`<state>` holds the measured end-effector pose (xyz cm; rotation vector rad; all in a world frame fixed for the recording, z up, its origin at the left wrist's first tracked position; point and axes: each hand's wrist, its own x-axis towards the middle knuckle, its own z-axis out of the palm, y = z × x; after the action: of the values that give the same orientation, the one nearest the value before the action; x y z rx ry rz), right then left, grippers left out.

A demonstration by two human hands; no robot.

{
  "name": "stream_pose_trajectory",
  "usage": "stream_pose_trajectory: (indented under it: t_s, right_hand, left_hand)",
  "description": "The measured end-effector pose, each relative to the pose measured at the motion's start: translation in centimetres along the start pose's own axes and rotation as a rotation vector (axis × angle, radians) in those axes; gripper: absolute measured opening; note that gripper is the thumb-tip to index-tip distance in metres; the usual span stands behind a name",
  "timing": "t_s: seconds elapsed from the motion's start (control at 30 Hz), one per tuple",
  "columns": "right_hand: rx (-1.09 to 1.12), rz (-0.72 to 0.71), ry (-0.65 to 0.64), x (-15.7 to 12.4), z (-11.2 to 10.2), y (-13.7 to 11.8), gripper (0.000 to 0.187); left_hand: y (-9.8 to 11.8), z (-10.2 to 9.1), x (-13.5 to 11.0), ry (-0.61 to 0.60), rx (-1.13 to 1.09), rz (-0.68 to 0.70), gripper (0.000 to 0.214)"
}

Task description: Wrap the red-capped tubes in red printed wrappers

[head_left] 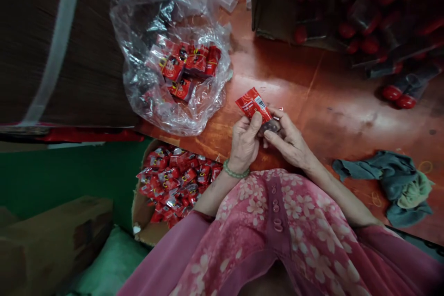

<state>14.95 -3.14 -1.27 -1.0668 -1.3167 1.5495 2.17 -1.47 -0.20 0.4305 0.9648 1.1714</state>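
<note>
My left hand (pixel 244 141) and my right hand (pixel 289 141) meet over the red table (pixel 312 83), both pinching one small red packet (pixel 253 103) with a barcode and a dark clear part below it. The left thumb presses the packet's lower edge; the right fingers curl round the dark part. A green bead bracelet circles my left wrist. To the left lies a clear plastic bag (pixel 145 69) holding several red packets (pixel 187 67). Below it a cardboard box (pixel 142 212) is filled with several more red packets (pixel 176 178).
A grey-green cloth (pixel 391 185) lies on the table at the right. A dark box (pixel 267 14) with red-capped items stands at the back right. Large brown cardboard (pixel 69 55) leans at the left. Loose rubber bands (pixel 425 166) lie near the cloth.
</note>
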Motion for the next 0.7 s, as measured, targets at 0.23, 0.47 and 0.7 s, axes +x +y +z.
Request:
stream_pose_trajectory:
  t_s: [0.23, 0.47, 0.7]
  right_hand:
    - [0.175, -0.021, 0.044, 0.3, 0.3, 0.6, 0.038]
    - [0.226, 0.074, 0.173, 0.3, 0.1, 0.7, 0.047]
    - [0.184, 0.03, 0.225, 0.2, -0.7, 0.3, 0.048]
  left_hand:
    - [0.2, 0.6, 0.2, -0.02, -0.021, -0.053, 0.05]
    - [-0.8, 1.3, -0.1, -0.001, 0.008, -0.085, 0.053]
    - [-0.8, 0.7, -1.0, -0.088, 0.04, -0.126, 0.052]
